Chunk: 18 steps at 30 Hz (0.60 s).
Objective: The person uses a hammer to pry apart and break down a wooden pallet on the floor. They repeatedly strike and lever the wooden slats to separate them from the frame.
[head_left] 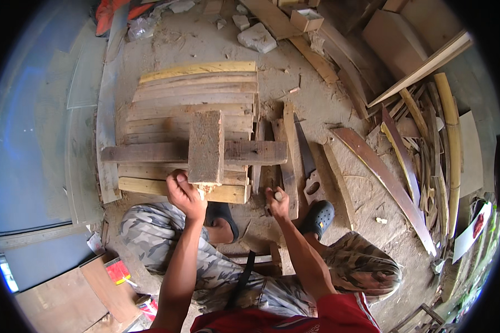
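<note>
A thick, rough wooden block lies across a dark wooden beam, which rests on a low stack of pale planks. The block's near end looks pale and splintered. Against that end, my left hand is closed, its fingers curled; what it grips, if anything, is hard to make out. My right hand is closed round a tool handle with a pale, round end, just right of the planks. The rest of that tool is hidden below the hand.
A handsaw lies among boards right of the planks, by my clog. Long boards, bamboo and scrap wood fill the right side. Stones lie at the back. A blue-grey panel stands left.
</note>
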Each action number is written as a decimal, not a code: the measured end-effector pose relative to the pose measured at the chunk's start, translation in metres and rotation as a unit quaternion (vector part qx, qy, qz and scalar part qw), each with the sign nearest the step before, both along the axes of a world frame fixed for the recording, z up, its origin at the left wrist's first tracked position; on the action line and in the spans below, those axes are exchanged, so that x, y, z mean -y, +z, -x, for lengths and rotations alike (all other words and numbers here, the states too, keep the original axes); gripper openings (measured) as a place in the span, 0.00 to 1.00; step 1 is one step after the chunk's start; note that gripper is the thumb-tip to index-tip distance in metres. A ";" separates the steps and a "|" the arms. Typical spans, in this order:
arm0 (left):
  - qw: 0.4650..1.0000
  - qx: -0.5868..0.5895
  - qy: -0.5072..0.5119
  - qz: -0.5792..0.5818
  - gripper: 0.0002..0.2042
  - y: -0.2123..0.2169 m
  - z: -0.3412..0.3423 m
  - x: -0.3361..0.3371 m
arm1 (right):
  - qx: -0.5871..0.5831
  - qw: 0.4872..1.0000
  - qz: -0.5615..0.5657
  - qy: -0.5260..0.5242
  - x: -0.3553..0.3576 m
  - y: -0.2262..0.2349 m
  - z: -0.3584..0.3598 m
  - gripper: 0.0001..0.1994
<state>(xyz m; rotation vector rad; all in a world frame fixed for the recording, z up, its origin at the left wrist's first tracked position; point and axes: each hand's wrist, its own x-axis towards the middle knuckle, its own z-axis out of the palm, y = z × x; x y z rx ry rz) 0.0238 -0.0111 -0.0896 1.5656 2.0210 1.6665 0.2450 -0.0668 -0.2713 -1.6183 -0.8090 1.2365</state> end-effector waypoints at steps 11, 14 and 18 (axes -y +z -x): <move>1.000 0.005 -0.006 -0.008 0.13 0.004 -0.004 0.000 | 0.130 0.976 -0.159 -0.074 0.024 0.021 0.011 0.16; 1.000 -0.023 0.013 0.010 0.11 -0.001 -0.009 -0.003 | 0.205 0.972 -0.094 0.070 0.040 -0.050 0.006 0.14; 1.000 -0.007 0.013 -0.007 0.11 -0.002 -0.004 -0.005 | 0.098 0.995 -0.036 0.006 0.000 -0.031 0.009 0.14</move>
